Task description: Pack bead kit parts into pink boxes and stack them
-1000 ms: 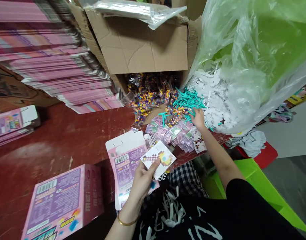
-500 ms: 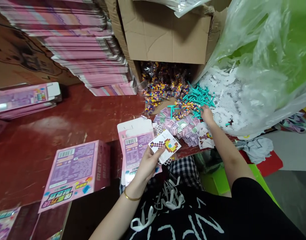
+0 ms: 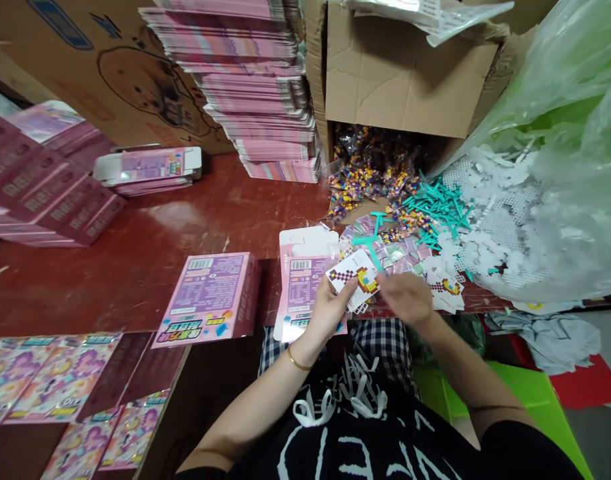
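My left hand [image 3: 331, 303] is closed on a printed card [image 3: 354, 275] with a pixel pattern, thumb on top; white mesh shows at its lower edge. My right hand [image 3: 408, 298], slightly blurred, grips a teal T-shaped plastic tool [image 3: 372, 251] whose crossbar points away from me, just over the card's far right side. An opened pink carton [image 3: 300, 287] lies flat beside my left hand. Beyond the hands lie small sachets [image 3: 410, 262] in a heap. More pattern cards [image 3: 446, 288] rest right of my right hand.
Teal tools [image 3: 442, 207] are piled before a cardboard box [image 3: 405, 87] holding bags of coloured beads [image 3: 358, 187]. White mesh boards [image 3: 505, 220] spill from a plastic bag at right. A filled pink box [image 3: 210, 293] stands left; flat cartons [image 3: 270, 100] are stacked behind.
My right hand has come back from the teal pile to beside the left hand, bringing a teal T-shaped tool. The left hand still holds the card. The view has turned left.
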The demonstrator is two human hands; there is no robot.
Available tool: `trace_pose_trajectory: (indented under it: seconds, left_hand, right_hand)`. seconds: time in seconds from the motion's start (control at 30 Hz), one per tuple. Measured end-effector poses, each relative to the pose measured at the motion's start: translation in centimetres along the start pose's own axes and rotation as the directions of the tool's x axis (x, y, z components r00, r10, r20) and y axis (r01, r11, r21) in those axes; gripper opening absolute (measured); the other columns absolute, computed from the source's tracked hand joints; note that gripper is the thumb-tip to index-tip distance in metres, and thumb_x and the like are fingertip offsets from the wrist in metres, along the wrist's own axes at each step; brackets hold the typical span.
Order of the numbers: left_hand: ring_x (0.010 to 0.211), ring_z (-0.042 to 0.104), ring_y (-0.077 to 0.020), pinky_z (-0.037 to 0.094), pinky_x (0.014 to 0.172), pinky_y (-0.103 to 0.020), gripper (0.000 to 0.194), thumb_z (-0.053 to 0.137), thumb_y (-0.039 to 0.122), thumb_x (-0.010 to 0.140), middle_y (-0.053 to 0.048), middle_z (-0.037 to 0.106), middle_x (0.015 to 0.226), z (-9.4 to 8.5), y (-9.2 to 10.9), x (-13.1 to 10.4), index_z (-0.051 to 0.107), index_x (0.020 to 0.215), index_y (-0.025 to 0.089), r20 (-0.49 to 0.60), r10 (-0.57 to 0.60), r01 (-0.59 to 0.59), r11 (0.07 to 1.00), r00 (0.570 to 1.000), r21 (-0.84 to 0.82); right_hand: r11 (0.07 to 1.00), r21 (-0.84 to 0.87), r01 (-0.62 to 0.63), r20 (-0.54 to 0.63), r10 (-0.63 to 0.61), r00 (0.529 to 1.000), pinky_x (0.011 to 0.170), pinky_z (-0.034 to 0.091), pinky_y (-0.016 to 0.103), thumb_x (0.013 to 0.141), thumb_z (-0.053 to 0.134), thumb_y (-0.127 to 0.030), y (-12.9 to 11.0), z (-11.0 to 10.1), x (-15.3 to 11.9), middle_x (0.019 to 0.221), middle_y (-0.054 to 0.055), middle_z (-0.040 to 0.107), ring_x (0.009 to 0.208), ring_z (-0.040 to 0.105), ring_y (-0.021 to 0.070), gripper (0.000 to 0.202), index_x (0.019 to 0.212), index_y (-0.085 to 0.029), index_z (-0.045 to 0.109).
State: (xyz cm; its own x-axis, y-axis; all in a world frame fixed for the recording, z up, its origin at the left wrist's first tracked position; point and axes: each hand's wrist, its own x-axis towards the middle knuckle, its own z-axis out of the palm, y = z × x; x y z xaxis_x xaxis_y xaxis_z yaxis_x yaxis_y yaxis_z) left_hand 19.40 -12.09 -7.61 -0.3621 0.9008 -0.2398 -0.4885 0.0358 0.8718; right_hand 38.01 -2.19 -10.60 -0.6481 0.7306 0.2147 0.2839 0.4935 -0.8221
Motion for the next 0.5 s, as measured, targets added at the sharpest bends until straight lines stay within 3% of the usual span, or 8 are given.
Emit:
trace_pose_trajectory:
  seconds: [0.07,0.17,0.3,0.4,0.5]
  left_hand:
    - [0.092,0.071,-0.019,0.056,0.082,-0.029,0.048,0.08,0.039,0.077,-0.006,0.074,0.106,0.1,-0.1,-0.3,0.056,0.114,0.019,-0.028,0.028,-0.029,0.998,0.999,-0.057]
    - [0.105,0.069,-0.0183,0.052,0.094,-0.029,0.038,0.074,0.04,0.083,-0.005,0.072,0.113,-0.2,0.0,-1.0,0.057,0.111,0.021,-0.061,0.083,-0.092,0.982,0.995,-0.163]
    - [0.107,0.069,-0.0206,0.05,0.1,-0.035,0.043,0.08,0.036,0.078,-0.006,0.073,0.116,-1.8,0.7,-1.4,0.058,0.112,0.021,-0.065,0.089,-0.101,0.973,0.994,-0.207]
    - [0.106,0.07,-0.0238,0.051,0.099,-0.039,0.05,0.084,0.032,0.072,-0.008,0.073,0.115,-3.4,1.6,-1.3,0.059,0.113,0.019,-0.047,0.036,-0.045,0.978,0.998,-0.203]
    - [0.101,0.071,-0.0254,0.054,0.094,-0.04,0.056,0.087,0.03,0.067,-0.01,0.074,0.112,-4.9,2.4,-1.2,0.06,0.115,0.017,-0.005,0.007,-0.008,0.989,1.0,-0.147]
  right_hand:
    - [0.99,-0.109,0.083,-0.065,-0.091,0.994,0.091,0.052,0.052,0.096,0.055,-0.039,-2.8,4.4,-0.9,0.095,0.008,0.071,0.095,0.065,0.0309,0.027,0.118,-0.037,0.07]
    - [0.95,-0.232,0.211,-0.143,-0.248,0.958,0.085,0.055,0.053,0.095,0.056,-0.038,-6.1,7.4,-0.7,0.094,0.012,0.07,0.09,0.066,0.031,0.034,0.126,-0.031,0.067]
    - [0.946,-0.139,0.294,-0.143,-0.313,0.939,0.082,0.057,0.049,0.096,0.051,-0.029,-8.5,7.5,-0.1,0.099,0.012,0.069,0.093,0.066,0.0288,0.035,0.127,-0.031,0.066]
    - [0.947,0.041,0.32,-0.061,-0.317,0.946,0.078,0.059,0.043,0.095,0.052,-0.025,-9.4,6.7,0.7,0.098,0.007,0.071,0.087,0.069,0.0238,0.026,0.113,-0.033,0.07]
    - [0.973,0.083,0.214,-0.165,-0.198,0.966,0.076,0.058,0.041,0.089,0.066,-0.03,-10.0,5.4,2.6,0.095,0.005,0.07,0.085,0.068,0.0226,0.015,0.103,-0.032,0.069]
